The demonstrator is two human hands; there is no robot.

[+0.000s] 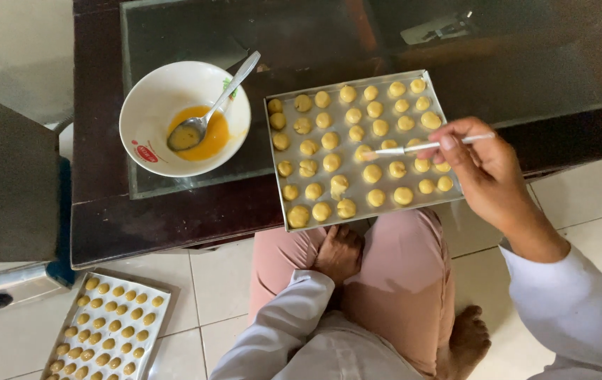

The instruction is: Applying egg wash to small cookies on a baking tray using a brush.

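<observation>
A thin white brush [424,146] is lying across the right-centre of the frame, its tip touching a dough ball in the middle rows of the metal baking tray [283,165]. The right hand [487,172] is gripping the brush handle, with thumb and fingers pinched closed around it, at the tray's right edge. The tray is sitting in the centre of the frame on the near edge of the dark glass-topped table [174,218], overhanging slightly toward the person. It is carrying rows of small round yellow dough balls [371,172], set apart from one another.

The left hand [340,253] is resting below the tray at lower centre, fingers curled loosely on the person's knee, holding nothing. The knee is covered by pink trousers [399,281]; both arms are wearing white sleeves [575,309].

To the left of the tray, in the upper left of the frame, a white bowl [157,91] is standing on the table, holding yellow liquid [213,137] and a metal spoon [209,112] leaning against the rim. In the lower left corner, a second tray [164,309] of dough balls is lying on the tiled floor [223,281].
</observation>
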